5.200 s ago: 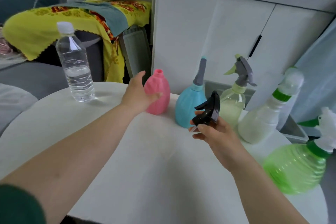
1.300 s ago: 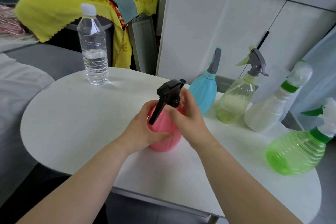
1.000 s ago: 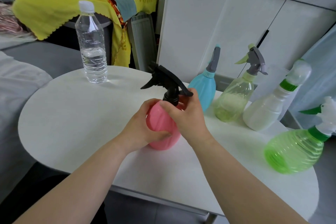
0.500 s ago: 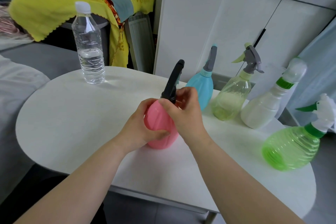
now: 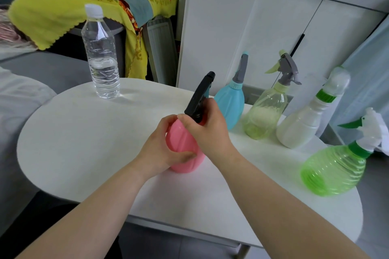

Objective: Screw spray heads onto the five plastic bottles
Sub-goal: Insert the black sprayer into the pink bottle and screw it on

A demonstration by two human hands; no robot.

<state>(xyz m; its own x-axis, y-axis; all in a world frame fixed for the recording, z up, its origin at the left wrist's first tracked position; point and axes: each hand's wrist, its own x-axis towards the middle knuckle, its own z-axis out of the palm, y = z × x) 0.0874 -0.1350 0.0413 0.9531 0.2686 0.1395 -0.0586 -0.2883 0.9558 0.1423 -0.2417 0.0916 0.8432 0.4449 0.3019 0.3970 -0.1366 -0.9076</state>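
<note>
A pink plastic bottle stands upright on the white round table. My left hand grips its body from the left. A black spray head sits on its neck, nozzle pointing up and away. My right hand grips the collar of that head. Behind stand a blue bottle with a grey head, a pale yellow-green bottle with a grey trigger head, and a white bottle with a green collar. A green bottle with a white head leans at the right.
A clear water bottle with a white cap stands at the table's back left. White cabinet doors rise behind the bottles. A yellow patterned cloth drapes furniture at the back left. A grey sofa lies to the left.
The pink bottle was pulled from the back row to the table's middle and the black spray head set on its neck. Over the last second the head has been rotating under my right hand.
</note>
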